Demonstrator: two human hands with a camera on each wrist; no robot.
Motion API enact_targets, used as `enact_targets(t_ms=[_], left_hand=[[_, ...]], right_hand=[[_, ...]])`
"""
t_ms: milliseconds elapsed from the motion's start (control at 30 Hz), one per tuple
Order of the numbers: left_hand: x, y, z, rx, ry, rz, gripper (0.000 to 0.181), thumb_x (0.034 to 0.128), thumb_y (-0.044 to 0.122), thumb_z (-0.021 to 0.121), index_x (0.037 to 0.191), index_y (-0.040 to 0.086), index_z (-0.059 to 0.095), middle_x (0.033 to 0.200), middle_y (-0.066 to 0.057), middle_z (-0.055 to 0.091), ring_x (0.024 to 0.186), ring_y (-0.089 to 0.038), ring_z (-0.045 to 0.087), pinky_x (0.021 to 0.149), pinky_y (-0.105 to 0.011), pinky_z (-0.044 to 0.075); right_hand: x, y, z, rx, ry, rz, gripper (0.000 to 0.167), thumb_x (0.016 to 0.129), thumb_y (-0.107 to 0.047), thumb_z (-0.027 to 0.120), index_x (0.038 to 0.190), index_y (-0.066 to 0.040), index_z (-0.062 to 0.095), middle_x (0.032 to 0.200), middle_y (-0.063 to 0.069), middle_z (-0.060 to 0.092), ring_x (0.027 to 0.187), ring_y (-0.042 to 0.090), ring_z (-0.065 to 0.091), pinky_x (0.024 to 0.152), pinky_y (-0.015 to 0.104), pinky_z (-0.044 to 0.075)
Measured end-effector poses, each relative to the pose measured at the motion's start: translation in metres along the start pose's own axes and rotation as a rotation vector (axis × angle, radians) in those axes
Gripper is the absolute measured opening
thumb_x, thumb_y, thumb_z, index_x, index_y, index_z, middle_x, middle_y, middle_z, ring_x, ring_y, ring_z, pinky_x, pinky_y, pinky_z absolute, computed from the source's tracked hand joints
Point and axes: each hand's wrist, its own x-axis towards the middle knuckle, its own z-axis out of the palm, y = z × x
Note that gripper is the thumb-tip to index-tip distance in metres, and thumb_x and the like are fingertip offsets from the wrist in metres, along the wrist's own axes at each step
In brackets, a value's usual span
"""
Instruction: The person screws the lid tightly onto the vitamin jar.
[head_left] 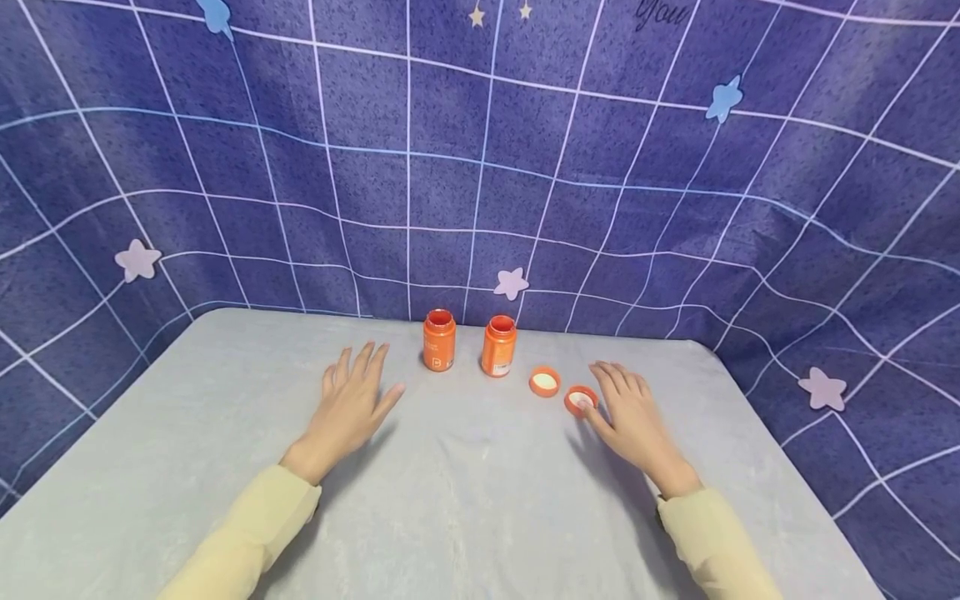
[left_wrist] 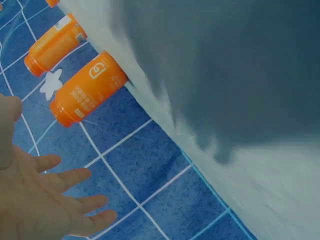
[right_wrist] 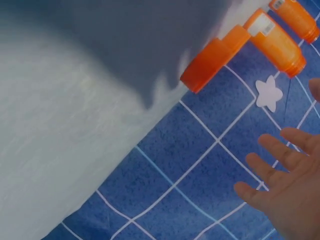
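Orange and upright, the right bottle (head_left: 498, 350) stands between your empty, spread left hand (head_left: 348, 408) and right hand (head_left: 633, 417), the left bottle (head_left: 438, 343) beside it leftward, two caps (head_left: 544, 382) rightward, nearer your right.

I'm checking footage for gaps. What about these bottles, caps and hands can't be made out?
Head view: part of the nearer cap, behind the thumb of the right hand.
Head view: the inner bottoms of the left bottle and right bottle, hidden by their walls.
Head view: the finest print on both, too small.
Right wrist view: the left bottle's base, cut off by the top edge.
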Motion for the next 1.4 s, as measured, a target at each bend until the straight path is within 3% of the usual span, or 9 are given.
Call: enact_targets(t_ms=[267, 600, 1133, 1400], left_hand=[[0.02, 0.004, 0.011, -0.054, 0.023, 0.002, 0.064, 0.0908, 0.039, 0.05, 0.139, 0.003, 0.029, 0.139, -0.023, 0.036, 0.129, -0.048, 0.025, 0.101, -0.061, 0.02], [0.04, 0.01, 0.026, -0.107, 0.008, -0.036, 0.065, 0.0912, 0.039, 0.05, 0.139, -0.001, 0.03, 0.137, -0.022, 0.04, 0.126, -0.043, 0.032, 0.101, -0.057, 0.022], [0.067, 0.014, 0.044, -0.122, -0.115, -0.148, 0.069, 0.0904, 0.041, 0.05, 0.139, -0.001, 0.027, 0.136, -0.024, 0.041, 0.122, -0.044, 0.036, 0.098, -0.056, 0.028], [0.078, 0.015, 0.046, -0.111, -0.128, -0.175, 0.069, 0.0886, 0.041, 0.054, 0.137, -0.001, 0.029, 0.129, -0.025, 0.047, 0.114, -0.045, 0.044, 0.095, -0.056, 0.032]], right_hand=[[0.017, -0.002, 0.012, 0.032, -0.026, -0.029, 0.052, 0.083, -0.025, 0.063, 0.124, 0.002, 0.048, 0.123, 0.017, 0.054, 0.115, 0.034, 0.047, 0.098, 0.049, 0.032], [0.032, -0.005, 0.028, 0.06, -0.106, 0.01, 0.053, 0.084, -0.029, 0.063, 0.125, 0.0, 0.048, 0.122, 0.019, 0.055, 0.113, 0.036, 0.049, 0.098, 0.051, 0.033], [0.044, -0.003, 0.048, 0.06, -0.226, 0.042, 0.051, 0.084, -0.029, 0.061, 0.124, 0.001, 0.05, 0.117, 0.019, 0.058, 0.111, 0.037, 0.052, 0.095, 0.053, 0.037], [0.048, -0.004, 0.053, 0.053, -0.297, 0.063, 0.055, 0.083, -0.033, 0.064, 0.123, 0.001, 0.05, 0.119, 0.019, 0.058, 0.112, 0.036, 0.052, 0.095, 0.054, 0.036]])
